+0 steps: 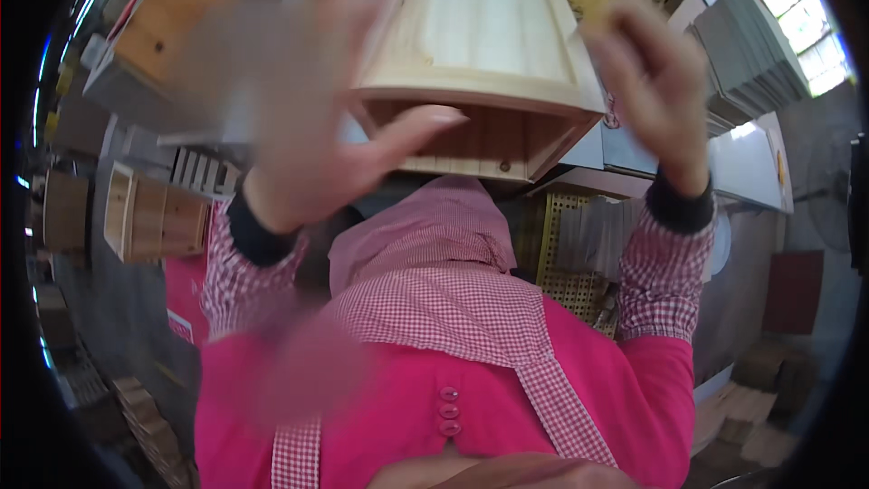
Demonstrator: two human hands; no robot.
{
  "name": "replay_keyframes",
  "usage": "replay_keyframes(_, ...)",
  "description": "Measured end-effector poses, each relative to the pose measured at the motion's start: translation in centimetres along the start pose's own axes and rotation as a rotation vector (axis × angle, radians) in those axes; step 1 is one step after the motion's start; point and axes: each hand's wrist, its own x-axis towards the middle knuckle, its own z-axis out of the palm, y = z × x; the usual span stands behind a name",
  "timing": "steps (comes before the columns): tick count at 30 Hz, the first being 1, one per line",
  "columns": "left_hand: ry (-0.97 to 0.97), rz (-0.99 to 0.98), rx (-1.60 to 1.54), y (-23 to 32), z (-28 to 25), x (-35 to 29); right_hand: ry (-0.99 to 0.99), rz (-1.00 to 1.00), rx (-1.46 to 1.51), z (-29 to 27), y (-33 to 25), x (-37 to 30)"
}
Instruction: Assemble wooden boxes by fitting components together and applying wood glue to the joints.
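Head view: a wooden box (471, 23) is seen at upper centre, its opening turned toward mid-frame. The left hand (308, 131), blurred, is spread at upper left, thumb extended before the opening. The right hand (659, 86) is raised at upper right, fingers curled; whether anything is gripped cannot be told.

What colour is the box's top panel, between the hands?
The top panel is pale cream, clearest in the head view.
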Motion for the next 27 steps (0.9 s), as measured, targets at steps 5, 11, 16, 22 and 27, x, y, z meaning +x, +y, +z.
replay_keyframes(5,-0.395,-0.060,-0.453,2.1,-2.1,-0.9,-0.300,-0.153,0.125,4.9,-6.7,-2.4)
replay_keyframes(11,-0.538,-0.395,-0.989,1.1,-4.7,-6.1,-0.376,-0.155,0.257,5.8,-6.3,-5.6)
replay_keyframes(16,-0.540,-0.066,-0.317,-4.3,-6.6,-6.4,-0.085,-0.075,-0.140,-0.7,-0.5,-7.3)
replay_keyframes(22,-0.495,-0.035,-0.042,-11.2,-6.3,-9.7,-0.014,0.159,-0.245,-4.4,5.6,-10.2)
replay_keyframes(27,-0.599,-0.031,0.053,-8.3,-0.2,-21.3,-0.298,0.110,-0.536,3.0,5.8,-17.1)
